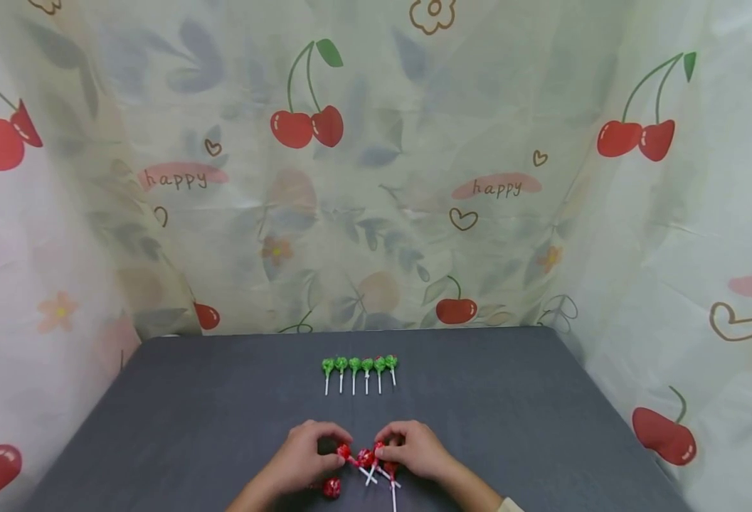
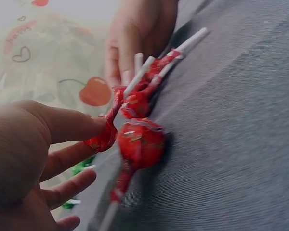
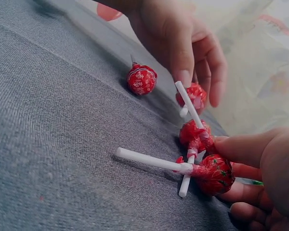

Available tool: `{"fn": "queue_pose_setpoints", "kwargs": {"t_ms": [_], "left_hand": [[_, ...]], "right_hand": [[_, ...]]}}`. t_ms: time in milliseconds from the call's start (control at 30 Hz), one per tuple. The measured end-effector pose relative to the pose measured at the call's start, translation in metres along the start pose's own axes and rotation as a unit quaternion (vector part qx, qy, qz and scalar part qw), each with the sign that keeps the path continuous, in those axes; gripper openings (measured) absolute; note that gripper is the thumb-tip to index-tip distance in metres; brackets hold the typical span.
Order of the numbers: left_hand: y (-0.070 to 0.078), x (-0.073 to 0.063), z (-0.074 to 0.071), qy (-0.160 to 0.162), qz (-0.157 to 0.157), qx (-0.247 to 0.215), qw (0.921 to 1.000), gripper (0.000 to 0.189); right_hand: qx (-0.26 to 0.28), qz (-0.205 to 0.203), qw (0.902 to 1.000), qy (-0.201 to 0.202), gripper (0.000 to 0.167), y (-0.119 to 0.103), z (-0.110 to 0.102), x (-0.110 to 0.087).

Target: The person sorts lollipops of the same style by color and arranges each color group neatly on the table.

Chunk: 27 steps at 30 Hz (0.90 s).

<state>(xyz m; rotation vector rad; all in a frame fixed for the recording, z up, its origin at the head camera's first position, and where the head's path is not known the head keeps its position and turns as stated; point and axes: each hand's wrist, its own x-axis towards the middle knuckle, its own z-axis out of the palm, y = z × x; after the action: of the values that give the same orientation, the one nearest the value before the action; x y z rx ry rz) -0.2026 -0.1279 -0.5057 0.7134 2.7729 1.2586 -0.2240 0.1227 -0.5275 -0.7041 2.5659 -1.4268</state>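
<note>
Red-wrapped lollipops with white sticks lie in a loose cluster between the two hands at the front of the table. My left hand pinches a red lollipop by its wrapped head, thumb on the near side. Across from it, my right hand pinches another red lollipop, whose head is mostly behind the thumb in the right wrist view. Crossed sticks and a red lollipop lie between them. One more red lollipop sits under the right fingers, its stick toward the front. A separate red lollipop lies by the left wrist.
Farther back on the dark grey table, several green lollipops stand side by side in a row, heads away and sticks toward me. A cherry-print curtain encloses the table at the back and sides.
</note>
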Motion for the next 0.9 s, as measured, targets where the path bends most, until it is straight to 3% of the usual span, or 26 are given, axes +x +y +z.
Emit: {"fn": "queue_pose_setpoints", "kwargs": {"t_ms": [267, 467, 633, 900], "left_hand": [[-0.004, 0.005, -0.015, -0.021, -0.02, -0.067, 0.9973, 0.021], [-0.011, 0.009, -0.023, 0.016, -0.038, -0.108, 0.9933, 0.023], [-0.02, 0.011, -0.024, 0.023, -0.031, -0.103, 0.9939, 0.026], [-0.029, 0.007, -0.027, -0.001, -0.017, -0.088, 0.996, 0.022]], "right_hand": [[0.001, 0.0, 1.0, -0.002, 0.014, 0.0, 0.0, 0.0], [0.004, 0.006, 1.0, -0.005, 0.015, -0.002, -0.001, 0.0], [0.007, 0.009, 0.9999, -0.004, 0.016, -0.001, 0.0, 0.0], [0.018, 0.012, 0.9997, -0.006, 0.014, 0.0, 0.001, 0.0]]}}
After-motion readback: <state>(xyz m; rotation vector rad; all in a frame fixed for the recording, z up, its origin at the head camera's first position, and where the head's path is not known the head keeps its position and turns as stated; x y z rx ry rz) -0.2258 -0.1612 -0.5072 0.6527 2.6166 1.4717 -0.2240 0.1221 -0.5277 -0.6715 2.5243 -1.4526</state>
